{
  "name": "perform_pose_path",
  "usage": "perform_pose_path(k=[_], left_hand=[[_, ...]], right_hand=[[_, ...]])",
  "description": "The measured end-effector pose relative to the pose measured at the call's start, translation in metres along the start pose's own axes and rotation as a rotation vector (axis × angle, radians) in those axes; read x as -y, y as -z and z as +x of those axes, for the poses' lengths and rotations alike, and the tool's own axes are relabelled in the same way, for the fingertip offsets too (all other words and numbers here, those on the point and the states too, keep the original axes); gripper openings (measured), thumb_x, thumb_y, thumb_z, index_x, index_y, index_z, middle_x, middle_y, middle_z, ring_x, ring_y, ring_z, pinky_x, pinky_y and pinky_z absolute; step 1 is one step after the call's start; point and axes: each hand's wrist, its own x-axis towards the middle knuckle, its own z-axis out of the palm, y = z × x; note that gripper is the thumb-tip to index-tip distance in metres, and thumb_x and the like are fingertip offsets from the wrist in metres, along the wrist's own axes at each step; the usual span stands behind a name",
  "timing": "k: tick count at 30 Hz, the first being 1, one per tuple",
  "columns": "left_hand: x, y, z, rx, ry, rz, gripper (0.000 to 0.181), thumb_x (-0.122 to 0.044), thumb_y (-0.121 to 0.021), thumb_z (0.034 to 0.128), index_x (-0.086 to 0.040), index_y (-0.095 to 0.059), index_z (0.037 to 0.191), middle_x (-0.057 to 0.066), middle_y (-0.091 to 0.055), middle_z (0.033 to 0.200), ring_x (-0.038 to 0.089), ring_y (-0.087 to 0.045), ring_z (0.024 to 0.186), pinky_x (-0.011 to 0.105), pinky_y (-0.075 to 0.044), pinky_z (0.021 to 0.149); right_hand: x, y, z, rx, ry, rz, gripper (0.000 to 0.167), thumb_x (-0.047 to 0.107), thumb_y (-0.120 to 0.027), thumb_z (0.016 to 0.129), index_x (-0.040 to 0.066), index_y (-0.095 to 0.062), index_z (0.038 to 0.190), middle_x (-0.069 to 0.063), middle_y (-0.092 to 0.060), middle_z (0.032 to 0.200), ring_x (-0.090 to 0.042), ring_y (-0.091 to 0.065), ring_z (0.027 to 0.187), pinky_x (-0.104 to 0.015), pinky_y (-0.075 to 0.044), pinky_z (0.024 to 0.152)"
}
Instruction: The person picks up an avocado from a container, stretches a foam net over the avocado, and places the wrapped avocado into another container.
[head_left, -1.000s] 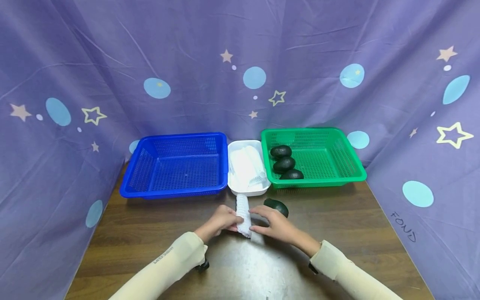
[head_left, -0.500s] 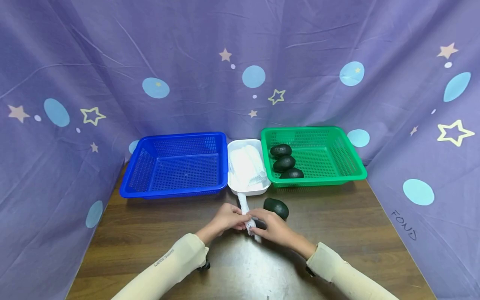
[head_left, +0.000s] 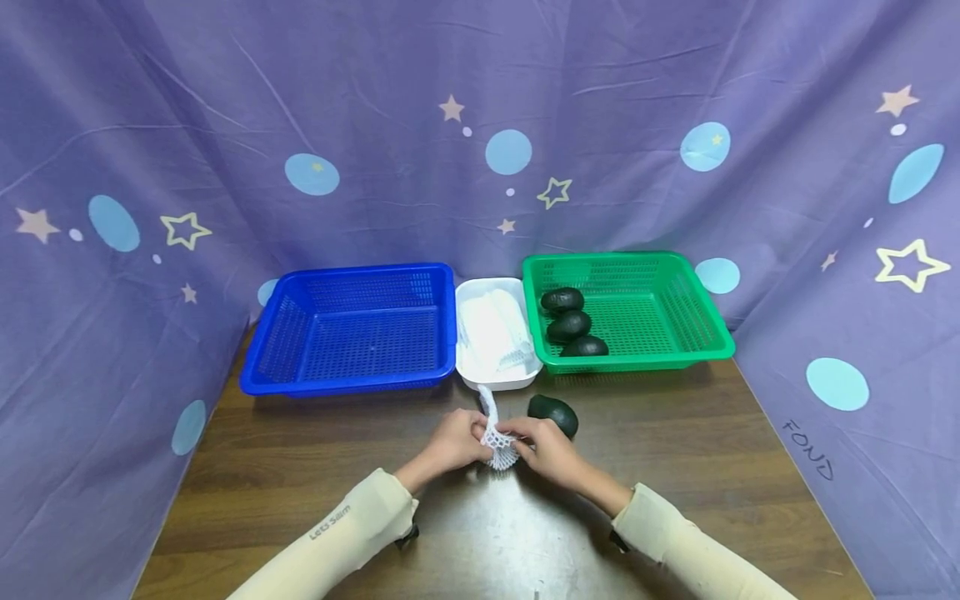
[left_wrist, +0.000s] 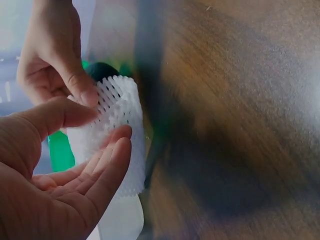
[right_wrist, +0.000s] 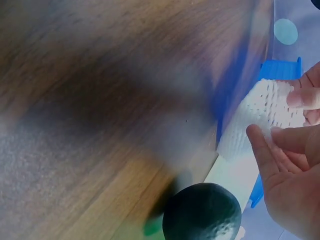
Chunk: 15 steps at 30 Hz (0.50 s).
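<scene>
A white foam net sleeve (head_left: 501,457) is between my two hands above the table, its near end spread into a round opening. My left hand (head_left: 459,440) pinches one side of that end between thumb and fingers. On the other side, the thumb and fingers of my right hand (head_left: 553,454) pinch the net. The narrow far part of the sleeve points toward the white tray. Both wrist views show the mesh (left_wrist: 131,165) up close, with fingertips on it. A dark green avocado (head_left: 555,415) lies on the table just beyond my right hand.
A white tray (head_left: 510,386) piled with more foam nets stands behind my hands. To its left is a blue basket (head_left: 352,388) with nothing seen inside. The green basket (head_left: 637,364) on the right holds three avocados (head_left: 568,327). A purple curtain (head_left: 405,100) surrounds the table.
The sleeve was flat, then bunched narrow between my hands; now its near end is spread wide. My right hand has closed in from beside the sleeve to pinch it. The avocados stay put.
</scene>
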Motion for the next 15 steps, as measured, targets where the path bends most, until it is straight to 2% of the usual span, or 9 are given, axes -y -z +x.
perform_pose_path(k=[2, 6, 9, 15], left_hand=[[0.001, 0.002, 0.001, -0.013, 0.003, -0.021, 0.030, 0.007, -0.079, 0.0673, 0.006, -0.072, 0.097, 0.009, -0.073, 0.076, 0.005, -0.059, 0.063, 0.018, -0.051, 0.058], [0.005, 0.008, 0.002, -0.019, 0.000, -0.032, 0.022, 0.009, -0.079, 0.0700, 0.003, -0.074, 0.091, 0.010, -0.074, 0.075, 0.006, -0.062, 0.064, 0.019, -0.053, 0.059], [0.007, 0.016, 0.002, -0.002, -0.024, -0.014, 0.016, 0.007, -0.080, 0.0715, 0.001, -0.074, 0.085, 0.008, -0.074, 0.074, 0.005, -0.061, 0.064, 0.019, -0.052, 0.059], [0.009, 0.039, 0.001, 0.063, -0.043, -0.009, 0.014, 0.006, -0.078, 0.0747, 0.000, -0.076, 0.087, 0.009, -0.075, 0.078, 0.003, -0.062, 0.067, 0.018, -0.051, 0.060]], right_hand=[[0.000, 0.000, 0.000, -0.017, 0.000, -0.025, 0.031, -0.012, -0.067, 0.087, -0.002, -0.073, 0.116, -0.016, -0.076, 0.112, -0.027, -0.073, 0.104, -0.034, -0.061, 0.089], [-0.002, 0.001, -0.001, -0.025, -0.003, -0.029, 0.031, -0.014, -0.066, 0.086, -0.002, -0.074, 0.113, -0.015, -0.077, 0.109, -0.027, -0.074, 0.102, -0.035, -0.061, 0.089], [-0.003, 0.002, -0.001, -0.028, 0.000, -0.024, 0.030, -0.014, -0.066, 0.085, -0.002, -0.074, 0.112, -0.014, -0.077, 0.107, -0.027, -0.074, 0.101, -0.036, -0.061, 0.089], [-0.008, 0.006, 0.000, -0.066, 0.022, -0.065, 0.027, -0.013, -0.069, 0.084, 0.001, -0.077, 0.106, -0.010, -0.079, 0.101, -0.022, -0.074, 0.095, -0.034, -0.062, 0.084]])
